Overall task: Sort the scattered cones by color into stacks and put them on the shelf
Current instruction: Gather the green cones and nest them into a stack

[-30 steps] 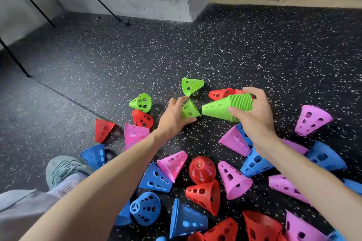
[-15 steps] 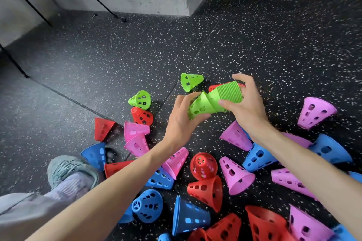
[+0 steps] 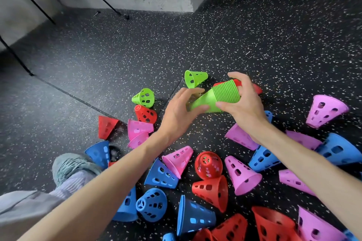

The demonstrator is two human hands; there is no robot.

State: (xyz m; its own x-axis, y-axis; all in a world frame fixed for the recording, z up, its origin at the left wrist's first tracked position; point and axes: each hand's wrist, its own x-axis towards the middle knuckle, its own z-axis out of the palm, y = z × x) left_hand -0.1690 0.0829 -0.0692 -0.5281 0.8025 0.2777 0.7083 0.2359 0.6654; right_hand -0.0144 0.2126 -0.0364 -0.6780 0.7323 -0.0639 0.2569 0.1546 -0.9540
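From the head view we grip the green stack [image 3: 219, 97] in our right hand [image 3: 242, 107], held above the floor [image 3: 137, 60]; our left hand [image 3: 181, 112] pinches its narrow end, a loose green cone [image 3: 195, 78] lying just beyond

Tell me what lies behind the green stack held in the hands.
Behind the green stack, a red cone lies on the floor, only its edges showing past the right hand. The rest is covered.
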